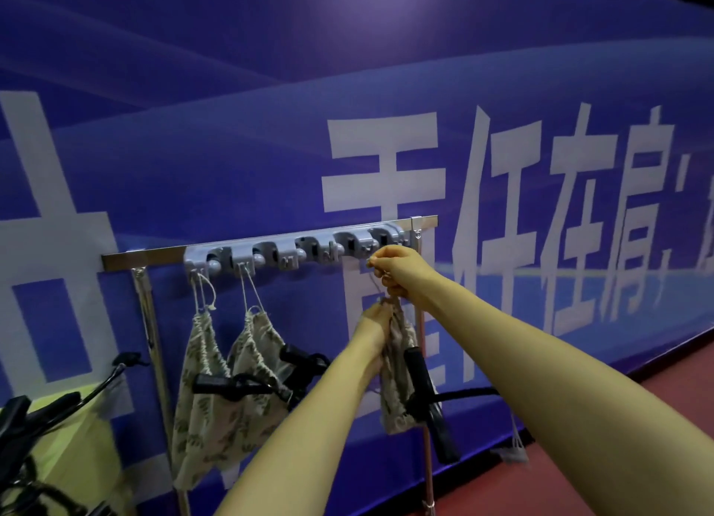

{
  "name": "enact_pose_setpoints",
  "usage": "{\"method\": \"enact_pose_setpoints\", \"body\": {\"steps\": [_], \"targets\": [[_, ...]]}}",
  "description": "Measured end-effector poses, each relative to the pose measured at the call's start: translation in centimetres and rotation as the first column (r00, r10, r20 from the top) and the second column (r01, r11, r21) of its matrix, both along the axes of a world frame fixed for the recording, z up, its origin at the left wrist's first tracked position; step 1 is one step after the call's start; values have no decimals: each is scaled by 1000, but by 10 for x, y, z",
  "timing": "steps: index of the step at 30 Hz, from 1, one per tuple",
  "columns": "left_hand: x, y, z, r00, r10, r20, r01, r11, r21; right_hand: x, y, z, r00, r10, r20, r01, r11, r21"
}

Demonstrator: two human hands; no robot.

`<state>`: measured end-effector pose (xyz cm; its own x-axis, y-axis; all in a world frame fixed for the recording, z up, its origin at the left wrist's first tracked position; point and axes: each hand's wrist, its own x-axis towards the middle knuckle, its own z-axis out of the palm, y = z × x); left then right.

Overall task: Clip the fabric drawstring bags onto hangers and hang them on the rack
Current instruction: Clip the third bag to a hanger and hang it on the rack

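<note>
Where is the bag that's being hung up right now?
In the head view, the third bag hangs right of centre, under the right end of the rack, gripped by the left hand, while the right hand holds its drawstring.

I saw a rack of shiny bare metal carrying a smooth, pale grey plastic hook strip. The bags were matt, coarse-woven printed cloth on thin cord, clipped with black plastic hangers. The banner behind looked smooth and faintly glossy.
</note>
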<state>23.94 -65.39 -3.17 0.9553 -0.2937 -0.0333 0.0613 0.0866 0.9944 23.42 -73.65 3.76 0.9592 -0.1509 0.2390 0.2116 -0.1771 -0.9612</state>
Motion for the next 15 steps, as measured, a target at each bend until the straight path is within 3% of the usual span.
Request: {"method": "enact_pose_setpoints", "body": {"steps": [5,10,15], "targets": [[48,40,-13,989,115,93,-126,985,121,43,14,0,997,77,-30,-79,992,-96],[70,83,-16,934,249,256,-287,950,124,77,55,1,990,141,28,-138,985,-102],[83,112,-6,897,330,293,-365,928,72,99,92,7,979,129,157,-105,982,-156]]}}
